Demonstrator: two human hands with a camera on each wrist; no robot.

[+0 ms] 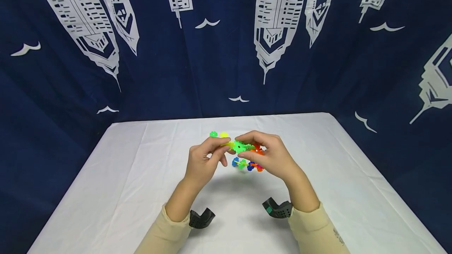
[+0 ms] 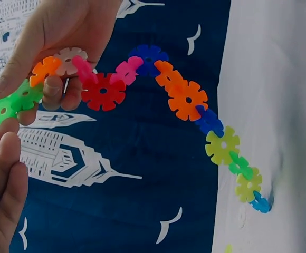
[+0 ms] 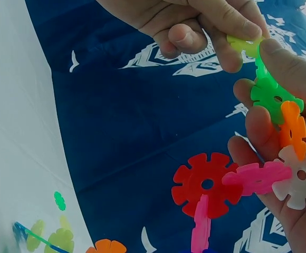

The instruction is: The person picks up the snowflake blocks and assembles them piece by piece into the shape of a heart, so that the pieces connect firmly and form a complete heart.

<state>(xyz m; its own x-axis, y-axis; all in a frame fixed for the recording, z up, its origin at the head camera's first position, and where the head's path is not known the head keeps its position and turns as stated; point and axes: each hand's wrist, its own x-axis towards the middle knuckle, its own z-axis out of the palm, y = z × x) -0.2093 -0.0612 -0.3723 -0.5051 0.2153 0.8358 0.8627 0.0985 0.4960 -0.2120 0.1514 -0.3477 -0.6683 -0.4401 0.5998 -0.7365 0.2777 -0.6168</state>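
Observation:
A chain of interlocked plastic snowflake discs in several colours hangs between and below both hands. My left hand (image 1: 202, 164) pinches a yellow disc (image 3: 242, 45) between thumb and finger at the chain's upper end. Beside it, my right hand (image 1: 273, 155) grips the green discs (image 3: 273, 100) that join onto the yellow one. Past them, an orange disc (image 3: 293, 129) and a whitish disc (image 3: 300, 176) lie along the right palm. From there the chain runs through a red disc (image 2: 104, 91) and a dark blue disc (image 2: 149, 59) down to a light blue disc (image 2: 260, 202) at its far end, near the tabletop.
Behind the hands, a loose green disc (image 1: 213, 134) and a yellow disc (image 1: 224, 134) lie on the white-covered table (image 1: 148, 167). A dark blue curtain (image 1: 226, 66) with white printed buildings hangs behind the table. Each wrist carries a black camera mount (image 1: 202, 219).

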